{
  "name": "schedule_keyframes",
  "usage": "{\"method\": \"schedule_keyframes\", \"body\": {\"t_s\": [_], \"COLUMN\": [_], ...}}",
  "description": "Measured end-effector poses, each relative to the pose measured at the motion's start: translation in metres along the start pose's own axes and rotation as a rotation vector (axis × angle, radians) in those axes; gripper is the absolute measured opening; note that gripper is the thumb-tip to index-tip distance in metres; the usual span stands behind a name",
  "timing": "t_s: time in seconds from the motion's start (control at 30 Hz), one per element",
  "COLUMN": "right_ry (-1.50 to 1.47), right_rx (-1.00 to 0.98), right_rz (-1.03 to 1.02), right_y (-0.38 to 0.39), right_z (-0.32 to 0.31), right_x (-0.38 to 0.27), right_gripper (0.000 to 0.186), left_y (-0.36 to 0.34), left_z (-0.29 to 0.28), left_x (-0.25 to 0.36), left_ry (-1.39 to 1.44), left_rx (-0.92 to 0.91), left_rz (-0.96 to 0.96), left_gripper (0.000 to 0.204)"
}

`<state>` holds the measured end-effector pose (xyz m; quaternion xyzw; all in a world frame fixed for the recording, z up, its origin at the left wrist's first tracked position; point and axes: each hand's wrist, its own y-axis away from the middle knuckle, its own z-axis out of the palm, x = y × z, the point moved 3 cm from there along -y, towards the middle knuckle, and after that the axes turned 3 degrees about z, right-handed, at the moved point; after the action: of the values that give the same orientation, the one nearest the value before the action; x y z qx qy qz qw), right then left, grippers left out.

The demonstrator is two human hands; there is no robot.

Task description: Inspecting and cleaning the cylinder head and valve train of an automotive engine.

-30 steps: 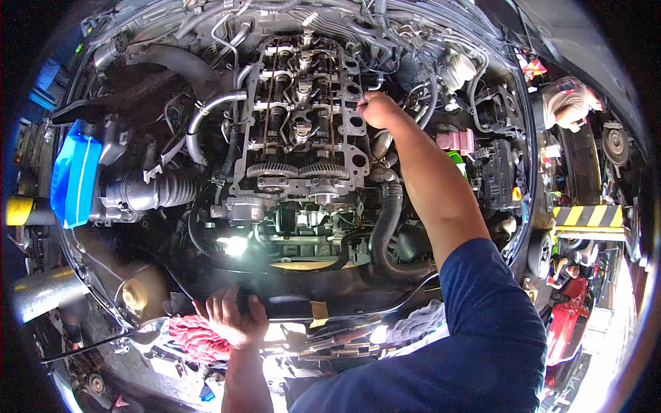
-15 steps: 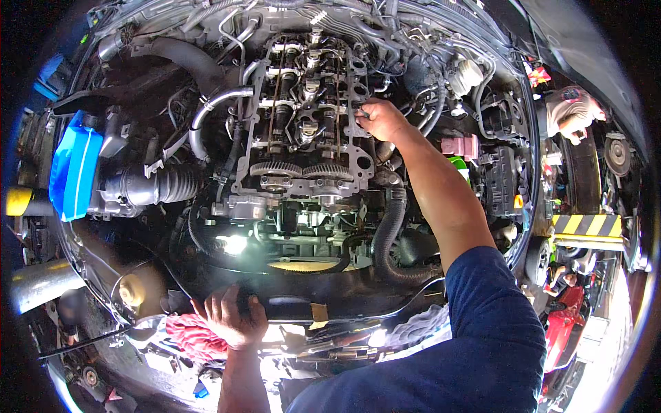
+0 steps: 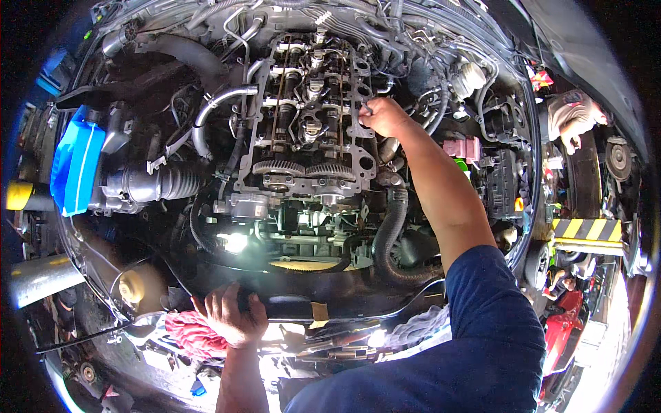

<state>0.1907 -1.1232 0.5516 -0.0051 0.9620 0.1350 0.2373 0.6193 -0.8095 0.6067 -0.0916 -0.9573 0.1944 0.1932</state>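
An exposed engine head (image 3: 256, 141) with two camshafts lies at the middle, two toothed cam gears (image 3: 330, 171) at its near end. Along its right edge, beside the round openings, my right hand (image 3: 385, 118) reaches in with fingers pinched together. Whatever sits between those fingertips is too small and covered to make out. My left hand (image 3: 234, 320) rests on the black front crossmember (image 3: 296, 306), thumb and fingers apart over its edge. A red cloth (image 3: 191, 334) lies beside that hand. Just beyond it shines a bright light (image 3: 234, 243).
A blue jug-like container (image 3: 77, 162) stands at the left, near a ribbed intake hose (image 3: 162, 184). Right of the engine runs a thick black hose (image 3: 392, 224). Tools and a grey cloth (image 3: 416, 327) lie along the front. Another person (image 3: 575, 113) is at the far right.
The view has shifted slightly. My right hand stays at the engine head's right edge, its fingers turned a little. My left hand remains on the crossmember.
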Motion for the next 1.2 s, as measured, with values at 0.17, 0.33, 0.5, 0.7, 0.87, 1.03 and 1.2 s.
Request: {"method": "schedule_keyframes", "body": {"t_s": [0.17,0.33,0.5,0.7,0.87,1.03,1.2], "right_ry": [0.009,0.046,0.027,-0.147,1.055,-0.005,0.175], "right_rx": [0.021,0.095,0.134,0.127,0.010,0.115,0.041], "right_rz": [0.031,0.021,0.080,0.229,-0.252,0.406,0.262], "right_y": [-0.002,-0.002,-0.009,-0.047,-0.052,-0.031,-0.017], "right_z": [0.001,0.006,0.009,0.018,0.020,0.008,-0.002], "right_x": [0.003,-0.001,0.006,0.053,0.044,0.039,0.019], "right_gripper": [0.022,0.024,0.023,0.014,0.021,0.032,0.040], "left_y": [0.000,-0.002,-0.001,-0.002,-0.003,-0.001,-0.003], "left_z": [-0.001,-0.001,-0.002,-0.003,-0.002,-0.002,-0.003], "left_x": [0.001,0.001,0.001,0.003,0.002,0.001,0.002], "left_ry": [-0.019,0.015,-0.021,-0.010,0.035,0.018,-0.002], "left_rx": [0.005,0.025,0.014,0.028,0.008,0.026,0.010], "left_rz": [0.005,0.021,0.019,0.021,0.021,0.026,0.007], "left_gripper": [0.031,0.030,0.030,0.030,0.029,0.032,0.028]}}
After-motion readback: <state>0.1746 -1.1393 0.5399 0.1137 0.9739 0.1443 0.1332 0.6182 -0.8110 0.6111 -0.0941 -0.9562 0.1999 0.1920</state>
